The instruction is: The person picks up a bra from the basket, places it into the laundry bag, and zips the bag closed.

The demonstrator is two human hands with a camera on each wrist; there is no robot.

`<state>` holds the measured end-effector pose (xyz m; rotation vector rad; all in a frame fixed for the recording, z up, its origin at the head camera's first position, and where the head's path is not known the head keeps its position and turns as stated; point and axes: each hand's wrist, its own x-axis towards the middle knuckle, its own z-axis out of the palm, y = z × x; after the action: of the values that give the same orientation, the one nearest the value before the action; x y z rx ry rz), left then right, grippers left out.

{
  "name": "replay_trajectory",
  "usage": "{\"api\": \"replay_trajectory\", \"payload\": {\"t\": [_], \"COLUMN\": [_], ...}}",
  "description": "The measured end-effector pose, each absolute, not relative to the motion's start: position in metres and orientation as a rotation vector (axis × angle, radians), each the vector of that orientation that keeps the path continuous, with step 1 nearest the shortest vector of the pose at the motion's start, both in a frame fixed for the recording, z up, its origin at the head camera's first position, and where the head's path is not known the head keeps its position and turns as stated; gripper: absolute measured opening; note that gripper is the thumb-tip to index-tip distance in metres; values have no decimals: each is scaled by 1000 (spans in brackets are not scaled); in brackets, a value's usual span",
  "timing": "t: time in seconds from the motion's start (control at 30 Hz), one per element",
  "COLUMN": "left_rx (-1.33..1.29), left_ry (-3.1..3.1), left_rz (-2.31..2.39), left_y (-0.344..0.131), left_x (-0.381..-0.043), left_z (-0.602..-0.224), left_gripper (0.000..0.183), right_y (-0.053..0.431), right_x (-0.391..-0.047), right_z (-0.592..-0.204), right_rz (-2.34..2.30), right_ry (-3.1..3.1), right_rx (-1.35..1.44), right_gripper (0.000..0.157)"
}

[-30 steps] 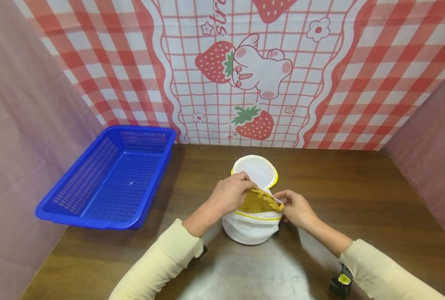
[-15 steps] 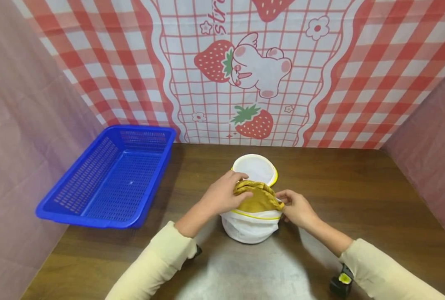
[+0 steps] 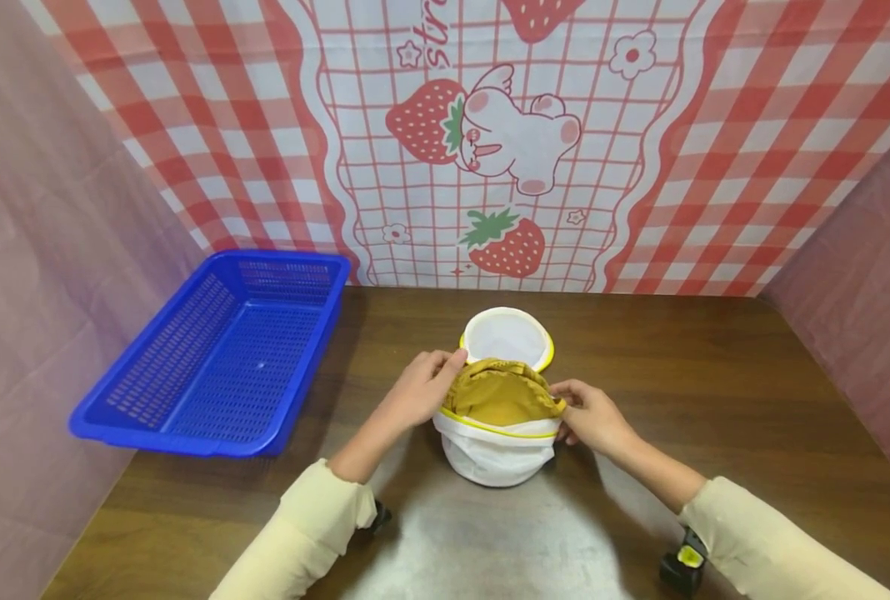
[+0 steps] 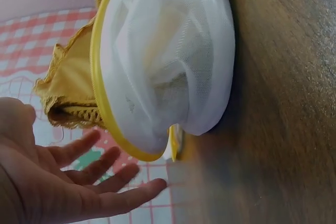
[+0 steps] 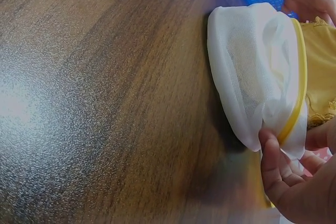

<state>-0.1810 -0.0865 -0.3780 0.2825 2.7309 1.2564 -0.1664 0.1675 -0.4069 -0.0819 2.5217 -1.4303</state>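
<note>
A white mesh laundry bag (image 3: pixel 493 460) with a yellow zipper edge stands on the table, its round lid (image 3: pixel 507 335) folded back behind it. Out of its mouth rises a mustard garment (image 3: pixel 503 393) with lacy trim, partly inside the bag. Beside the bag's left rim is my left hand (image 3: pixel 420 388); in the left wrist view its fingers (image 4: pixel 113 177) are spread and hold nothing. My right hand (image 3: pixel 593 417) pinches the bag's right side at the rim. The right wrist view shows thumb and fingers (image 5: pixel 273 163) on the mesh just below the zipper.
A blue perforated basket (image 3: pixel 261 442) stands on the wooden table (image 3: pixel 685 358) at the left. Behind the table hangs a red-and-white strawberry-print cloth (image 3: pixel 445 192). Pinkish curtains (image 3: pixel 62 275) close off both sides.
My left hand has let go of the garment and drawn left to the bag's rim. The garment now stands more spread in the mouth. My right hand has hardly moved.
</note>
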Motion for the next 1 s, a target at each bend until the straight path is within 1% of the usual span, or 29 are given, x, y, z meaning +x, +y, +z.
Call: {"api": "replay_trajectory", "payload": {"t": [0.23,0.53,0.77,1.0], "left_rx": [119,-58,-43,-20], "left_ry": [2548,2250,2135,2129], "left_rz": [1310,1556,1652,1660], "left_y": [-93,-94,-92,-89], "left_x": [-182,-176,-176,-177], "left_z": [-378,-385,-390,-389], "left_gripper": [62,63,58,54], "right_y": [168,165,162,160], "right_x": [-165,-164,-162,-163], "right_z": [-407,-406,-404,-403], "right_rz": [-1462,-1492,-1558,-1582], "right_ry": [2490,2438,2406,2396], "right_rx": [-87,-71,-61,-11], "right_gripper": [35,36,37,42]}}
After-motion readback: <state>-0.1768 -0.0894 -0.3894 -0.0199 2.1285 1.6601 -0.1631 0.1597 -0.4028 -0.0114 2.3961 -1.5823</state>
